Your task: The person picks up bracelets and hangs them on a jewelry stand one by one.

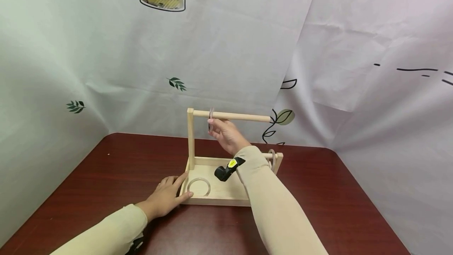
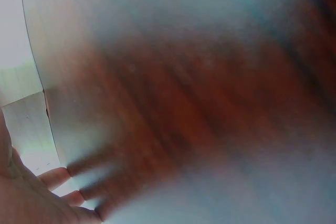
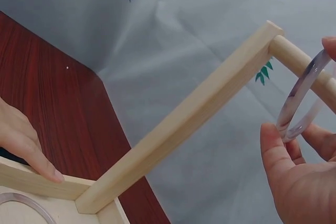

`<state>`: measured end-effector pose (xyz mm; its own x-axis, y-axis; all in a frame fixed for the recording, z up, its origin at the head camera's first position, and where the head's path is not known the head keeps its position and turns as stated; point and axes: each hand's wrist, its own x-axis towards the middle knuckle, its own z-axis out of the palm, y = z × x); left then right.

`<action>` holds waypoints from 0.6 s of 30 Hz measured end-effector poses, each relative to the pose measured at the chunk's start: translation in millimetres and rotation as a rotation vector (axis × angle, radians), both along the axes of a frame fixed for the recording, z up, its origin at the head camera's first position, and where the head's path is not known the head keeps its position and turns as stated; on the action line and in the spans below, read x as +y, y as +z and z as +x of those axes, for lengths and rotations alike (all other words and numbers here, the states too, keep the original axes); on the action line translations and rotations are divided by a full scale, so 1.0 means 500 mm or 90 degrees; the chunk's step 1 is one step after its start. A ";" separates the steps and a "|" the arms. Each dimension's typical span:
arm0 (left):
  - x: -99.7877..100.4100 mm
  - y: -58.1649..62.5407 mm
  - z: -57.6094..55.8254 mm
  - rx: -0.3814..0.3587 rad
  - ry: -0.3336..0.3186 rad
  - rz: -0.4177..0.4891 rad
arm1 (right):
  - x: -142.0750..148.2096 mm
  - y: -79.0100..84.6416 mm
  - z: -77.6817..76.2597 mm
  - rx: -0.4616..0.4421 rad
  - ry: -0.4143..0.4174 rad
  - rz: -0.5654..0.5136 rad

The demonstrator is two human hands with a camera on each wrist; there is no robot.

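Note:
My right hand [image 1: 228, 135] pinches a translucent, greyish-purple bangle [image 3: 302, 95] between thumb and fingers. The bangle encircles the upper wooden rod [image 1: 244, 117] of a pale wooden stand, near the upright post [image 1: 191, 139]. My left hand [image 1: 164, 196] rests at the left end of the stand's tray [image 1: 219, 202], fingers spread, thumb over the front rim and a finger on the left rim. A second bangle [image 1: 209, 187] lies flat inside the tray, close to the left thumb. Around the lower rod at the right hangs another bangle [image 1: 273, 160], partly behind my right sleeve.
The stand sits on a dark red-brown table [image 1: 141, 156]. A short post [image 1: 279, 160] carries the lower rod at the right. White cloth [image 1: 230, 50] with plant prints hangs behind and on both sides. The upper rod's right end is free.

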<state>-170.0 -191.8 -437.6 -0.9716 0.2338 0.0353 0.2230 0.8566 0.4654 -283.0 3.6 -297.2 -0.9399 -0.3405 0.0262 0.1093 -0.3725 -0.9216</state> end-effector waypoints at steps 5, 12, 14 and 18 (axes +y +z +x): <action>0.001 0.000 0.000 0.002 0.001 0.000 | -0.004 -0.003 -0.002 0.000 -0.001 -0.006; 0.001 0.001 0.001 0.002 0.003 -0.003 | -0.012 -0.004 0.002 -0.007 0.012 0.000; 0.001 0.001 0.001 0.004 0.003 -0.002 | -0.014 -0.005 0.003 -0.005 0.022 0.004; 0.001 0.001 0.001 0.005 0.003 -0.001 | -0.016 -0.005 0.005 -0.004 0.036 0.015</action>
<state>-169.5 -191.2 -437.4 -0.9723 0.2296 0.0434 0.2233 0.8579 0.4627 -280.3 -4.6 -299.9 -0.9192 -0.3936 0.0118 0.1354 -0.3440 -0.9292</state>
